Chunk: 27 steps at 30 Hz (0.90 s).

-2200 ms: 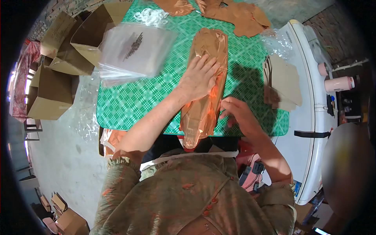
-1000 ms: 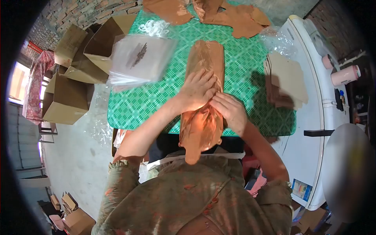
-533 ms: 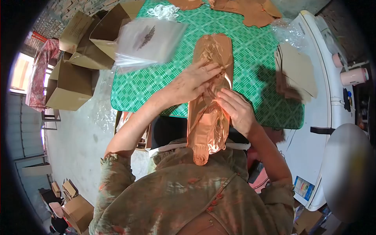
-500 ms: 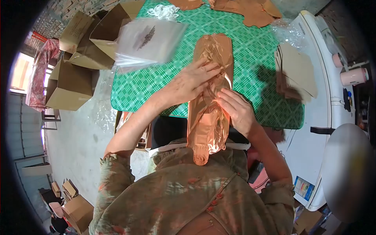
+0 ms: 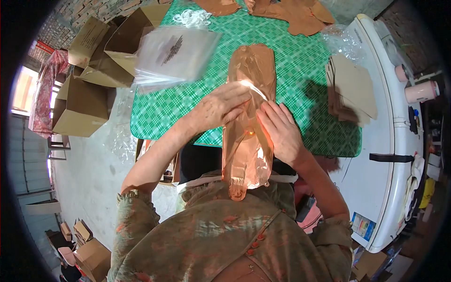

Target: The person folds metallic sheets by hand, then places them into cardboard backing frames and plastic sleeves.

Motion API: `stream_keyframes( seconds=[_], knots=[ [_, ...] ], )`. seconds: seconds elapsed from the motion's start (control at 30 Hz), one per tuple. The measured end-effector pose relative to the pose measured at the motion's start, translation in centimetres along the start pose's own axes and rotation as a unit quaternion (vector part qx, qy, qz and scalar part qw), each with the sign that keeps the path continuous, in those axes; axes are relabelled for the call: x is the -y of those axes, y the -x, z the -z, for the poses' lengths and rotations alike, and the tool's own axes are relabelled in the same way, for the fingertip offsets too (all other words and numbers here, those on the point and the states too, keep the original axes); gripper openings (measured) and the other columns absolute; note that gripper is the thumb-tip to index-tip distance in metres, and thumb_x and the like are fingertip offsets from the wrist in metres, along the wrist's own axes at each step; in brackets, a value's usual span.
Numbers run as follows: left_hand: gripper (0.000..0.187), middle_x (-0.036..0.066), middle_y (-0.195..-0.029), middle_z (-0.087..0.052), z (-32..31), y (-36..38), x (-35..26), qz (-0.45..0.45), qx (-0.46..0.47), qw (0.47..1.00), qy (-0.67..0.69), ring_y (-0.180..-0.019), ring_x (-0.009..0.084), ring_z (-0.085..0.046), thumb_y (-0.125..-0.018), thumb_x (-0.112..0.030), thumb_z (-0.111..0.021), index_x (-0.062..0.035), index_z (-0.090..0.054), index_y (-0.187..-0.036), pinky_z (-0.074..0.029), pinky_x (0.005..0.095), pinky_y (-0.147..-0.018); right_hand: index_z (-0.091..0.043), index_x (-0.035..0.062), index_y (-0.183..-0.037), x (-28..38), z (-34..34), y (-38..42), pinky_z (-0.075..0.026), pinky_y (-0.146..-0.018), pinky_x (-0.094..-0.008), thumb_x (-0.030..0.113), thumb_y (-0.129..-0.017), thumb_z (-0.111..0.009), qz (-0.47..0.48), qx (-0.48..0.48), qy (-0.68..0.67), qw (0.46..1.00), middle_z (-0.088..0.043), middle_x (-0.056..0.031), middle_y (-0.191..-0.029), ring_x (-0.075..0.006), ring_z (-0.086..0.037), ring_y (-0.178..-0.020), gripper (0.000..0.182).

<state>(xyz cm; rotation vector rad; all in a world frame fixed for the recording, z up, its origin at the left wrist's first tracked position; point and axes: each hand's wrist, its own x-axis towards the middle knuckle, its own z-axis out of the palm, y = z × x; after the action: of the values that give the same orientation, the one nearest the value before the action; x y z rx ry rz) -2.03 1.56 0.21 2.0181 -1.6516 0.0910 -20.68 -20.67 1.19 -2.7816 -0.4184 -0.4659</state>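
A long, shiny copper-coloured wrapped bundle (image 5: 249, 155) lies over the near edge of the green checked table, its lower end reaching my shirt. My left hand (image 5: 213, 108) rests on the bundle's left side near the middle, fingers stretched out across its surface. On the right side my right hand (image 5: 281, 131) lies with its fingers extended along the bundle's edge. Both hands touch the surface without gripping it. Light glares off the covering between the fingertips.
Clear plastic bags (image 5: 174, 54) and white cords (image 5: 191, 19) lie at the back left. Brown cloth-like pieces (image 5: 300, 16) are at the back. Cardboard pieces (image 5: 350, 89) sit right, beside a white appliance (image 5: 366, 178). Open boxes (image 5: 84, 103) stand left.
My left hand has moved down and left from the bundle's crumpled middle, and its fingers have straightened. My right hand has shifted slightly. The bundle's surface looks smoother.
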Motion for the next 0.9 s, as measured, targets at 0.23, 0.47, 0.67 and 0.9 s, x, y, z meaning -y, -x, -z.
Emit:
stream_keyframes(
  seconds=[0.23,0.47,0.67,0.9],
  knots=[
    [0.051,0.013,-0.159,-0.059,0.4,-0.1,-0.5,0.000,-0.005,1.000,-0.008,-0.152,0.0357,-0.049,-0.102,-0.020,-0.073,-0.0071,-0.064,-0.150,-0.043,0.0477,-0.126,-0.055,-0.0022,-0.154,-0.2,-0.5,0.6,-0.029,-0.131,-0.0535,0.008,-0.094,-0.065,-0.002,0.028,0.020,0.999,-0.050,-0.0245,-0.161,-0.0393,-0.042,-0.156,0.061],
    [0.056,0.011,-0.162,-0.057,2.6,1.8,-1.2,-0.034,0.018,0.999,-0.005,-0.151,0.0356,-0.051,-0.097,-0.011,-0.070,-0.0096,-0.062,-0.152,-0.043,0.0493,-0.126,-0.056,-0.0004,-0.154,-0.2,-0.4,0.6,-0.030,-0.131,-0.0530,0.009,-0.095,-0.064,-0.007,0.029,0.011,0.999,-0.051,-0.0239,-0.161,-0.0394,-0.043,-0.156,0.060],
    [0.087,0.015,-0.167,-0.051,5.1,4.4,-2.8,-0.067,0.124,0.990,-0.012,-0.160,0.0335,-0.041,-0.072,-0.010,-0.069,-0.0089,-0.056,-0.158,-0.031,0.0531,-0.135,-0.057,-0.0002,-0.153,-0.3,-0.4,0.6,-0.032,-0.130,-0.0538,0.010,-0.096,-0.063,-0.005,0.025,0.013,1.000,-0.053,-0.0237,-0.160,-0.0400,-0.045,-0.155,0.058],
    [0.102,0.013,-0.177,-0.035,4.5,3.6,-3.7,-0.081,0.176,0.981,0.020,-0.166,0.0292,-0.030,-0.079,-0.022,-0.080,-0.0128,-0.037,-0.170,-0.024,0.0489,-0.138,-0.057,-0.0009,-0.153,-0.3,0.0,0.4,-0.032,-0.129,-0.0538,0.014,-0.098,-0.062,0.000,0.020,-0.003,1.000,-0.054,-0.0247,-0.160,-0.0411,-0.046,-0.154,0.056]
  ],
)
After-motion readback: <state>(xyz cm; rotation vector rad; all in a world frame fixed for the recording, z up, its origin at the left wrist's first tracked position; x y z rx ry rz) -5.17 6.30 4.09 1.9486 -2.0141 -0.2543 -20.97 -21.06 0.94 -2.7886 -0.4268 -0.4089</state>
